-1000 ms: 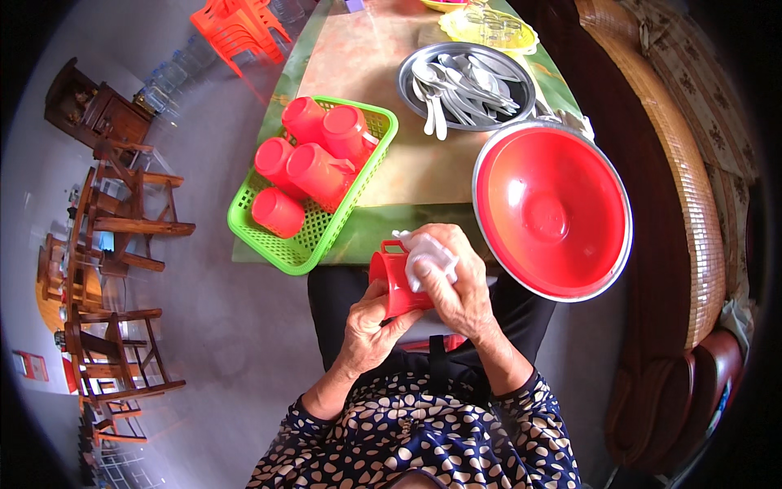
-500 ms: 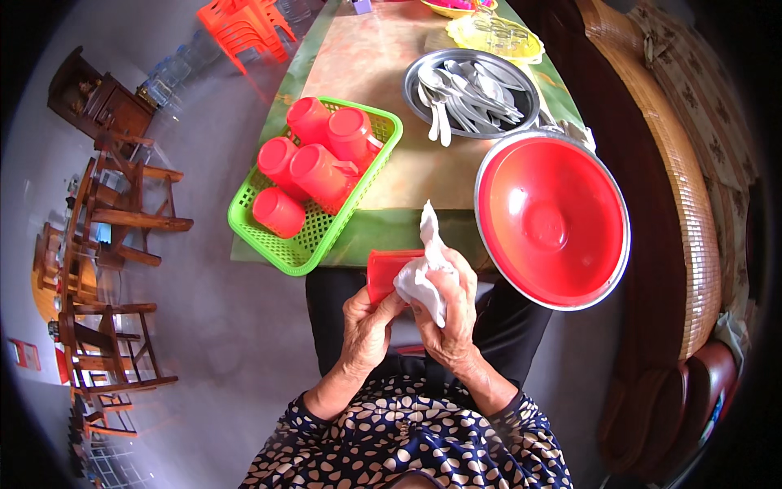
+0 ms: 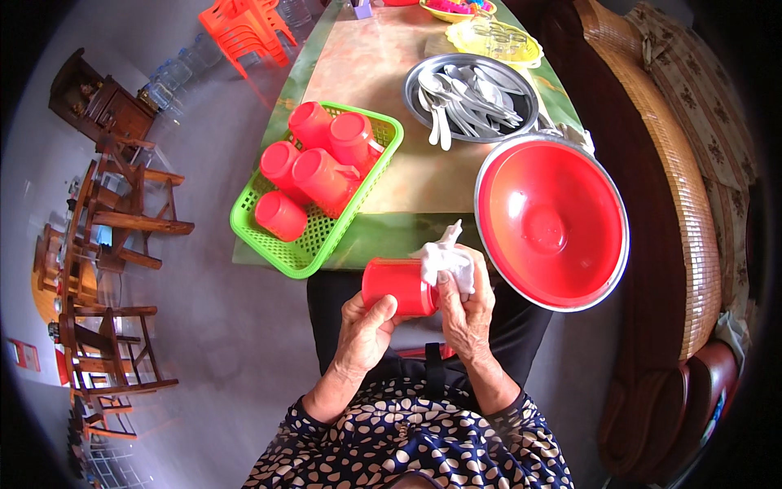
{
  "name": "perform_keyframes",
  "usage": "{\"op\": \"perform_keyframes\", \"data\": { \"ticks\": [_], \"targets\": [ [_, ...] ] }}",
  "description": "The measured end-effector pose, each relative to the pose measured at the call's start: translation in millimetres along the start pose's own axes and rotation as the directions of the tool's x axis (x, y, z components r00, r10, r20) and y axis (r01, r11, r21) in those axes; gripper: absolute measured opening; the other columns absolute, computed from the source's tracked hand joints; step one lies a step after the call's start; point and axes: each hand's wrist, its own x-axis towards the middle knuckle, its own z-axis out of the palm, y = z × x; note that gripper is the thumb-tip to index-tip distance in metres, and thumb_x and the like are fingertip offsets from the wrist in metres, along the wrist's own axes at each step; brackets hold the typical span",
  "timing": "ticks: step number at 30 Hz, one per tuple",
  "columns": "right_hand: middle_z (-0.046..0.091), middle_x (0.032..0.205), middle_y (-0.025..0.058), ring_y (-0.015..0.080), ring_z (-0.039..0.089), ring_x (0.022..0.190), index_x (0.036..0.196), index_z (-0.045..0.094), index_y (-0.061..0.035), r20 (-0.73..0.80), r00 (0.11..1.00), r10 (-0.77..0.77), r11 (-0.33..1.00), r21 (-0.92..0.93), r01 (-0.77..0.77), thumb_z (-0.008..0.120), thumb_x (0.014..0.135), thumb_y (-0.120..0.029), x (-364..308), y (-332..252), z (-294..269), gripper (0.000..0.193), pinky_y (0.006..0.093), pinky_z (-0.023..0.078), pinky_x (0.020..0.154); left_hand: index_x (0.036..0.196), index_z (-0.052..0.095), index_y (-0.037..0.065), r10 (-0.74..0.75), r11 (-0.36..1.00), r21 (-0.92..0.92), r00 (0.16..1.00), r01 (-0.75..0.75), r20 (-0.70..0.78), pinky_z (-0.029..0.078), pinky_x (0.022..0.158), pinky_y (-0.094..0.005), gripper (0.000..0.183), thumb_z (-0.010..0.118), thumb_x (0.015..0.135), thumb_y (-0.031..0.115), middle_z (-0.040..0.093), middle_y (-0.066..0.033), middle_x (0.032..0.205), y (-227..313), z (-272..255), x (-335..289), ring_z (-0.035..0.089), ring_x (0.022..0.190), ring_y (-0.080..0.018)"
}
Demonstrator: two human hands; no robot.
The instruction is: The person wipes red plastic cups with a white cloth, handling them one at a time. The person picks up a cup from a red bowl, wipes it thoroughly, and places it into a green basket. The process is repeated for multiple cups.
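Observation:
A red plastic cup (image 3: 397, 285) lies sideways above my lap, just off the table's near edge. My left hand (image 3: 363, 332) is closed on its left end, thumb along the side facing me. In my right hand (image 3: 468, 314) a bunched white cloth (image 3: 446, 265) is gripped, pressed to the cup's right end. Several more red cups (image 3: 323, 177) stand upside down in a green plastic basket (image 3: 285, 262) on the table, left of my hands.
On the table's right edge sits a red basin (image 3: 562, 196) inside a metal one. Beyond it are a metal bowl (image 3: 415, 122) of spoons and a yellow tray (image 3: 533, 59) with glasses. A wooden bench (image 3: 696, 285) runs along the right; wooden chairs (image 3: 134, 220) stand left.
The cup has turned to show more of its side. My right hand and the cloth have shifted a little right, from over the cup to its right end.

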Motion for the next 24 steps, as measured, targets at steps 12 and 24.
{"op": "perform_keyframes", "data": {
  "ticks": [12,24],
  "targets": [
    [0.055,0.110,0.0193,0.0295,0.056,0.094,0.110,0.056,-0.0003,0.147,0.971,-0.189,0.977,-0.076,0.201,0.065,0.076,0.000,-17,-16,-23,0.036,0.0349,0.046,0.081,0.121,0.056,0.005,-0.026,0.979,-0.199,0.998,0.039,0.064,0.050,0.091,-0.0478,0.030,0.059,0.093,0.016,0.060,-0.0113,0.119,9,-3,5,0.059,0.108,-0.0266],
    [0.055,0.093,0.0159,0.0280,0.057,0.080,0.110,0.057,0.0001,0.045,0.993,-0.105,0.989,-0.101,0.109,0.058,0.079,0.004,8,-15,-11,0.032,0.0343,0.047,0.072,0.119,0.058,0.005,0.010,0.993,-0.120,0.995,0.001,0.095,0.049,0.093,-0.0459,0.029,0.060,0.092,0.015,0.061,-0.0104,0.117,8,-7,2,0.059,0.108,-0.0253]
  ]
}}
